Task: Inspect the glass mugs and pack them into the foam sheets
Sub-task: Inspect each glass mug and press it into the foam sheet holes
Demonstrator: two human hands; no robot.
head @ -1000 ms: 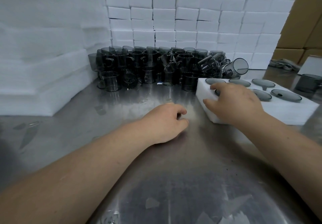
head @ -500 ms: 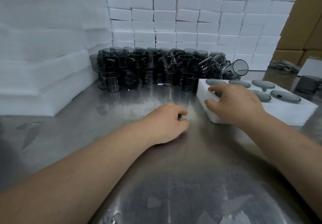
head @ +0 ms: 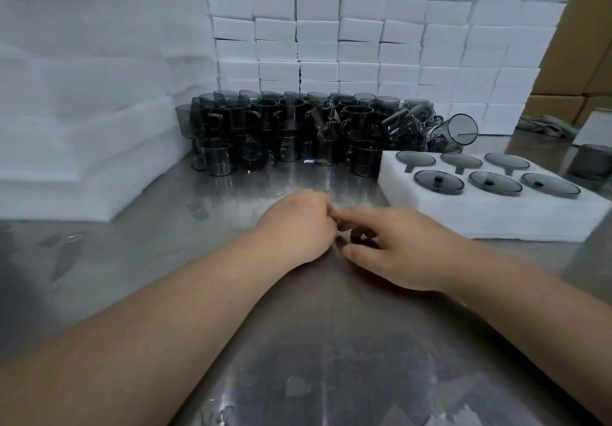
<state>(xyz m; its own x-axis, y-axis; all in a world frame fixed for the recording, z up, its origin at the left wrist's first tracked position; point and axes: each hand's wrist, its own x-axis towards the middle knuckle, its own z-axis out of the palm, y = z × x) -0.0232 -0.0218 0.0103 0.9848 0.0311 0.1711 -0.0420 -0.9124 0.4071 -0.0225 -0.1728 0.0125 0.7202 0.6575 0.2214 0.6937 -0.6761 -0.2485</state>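
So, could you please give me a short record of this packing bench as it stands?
Left hand: fingers curled, resting on steel table
Right hand: fingers relaxed, fingertips beside left hand
Foam tray: six slots, all filled with mugs
Loose mugs: piled behind, some tipped over
Foam blocks: stacked at back

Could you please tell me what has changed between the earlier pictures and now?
The right hand left the near corner of the foam tray and moved left onto the steel table, up against the left hand. The left hand, the foam tray and the glass mug pile stayed put.
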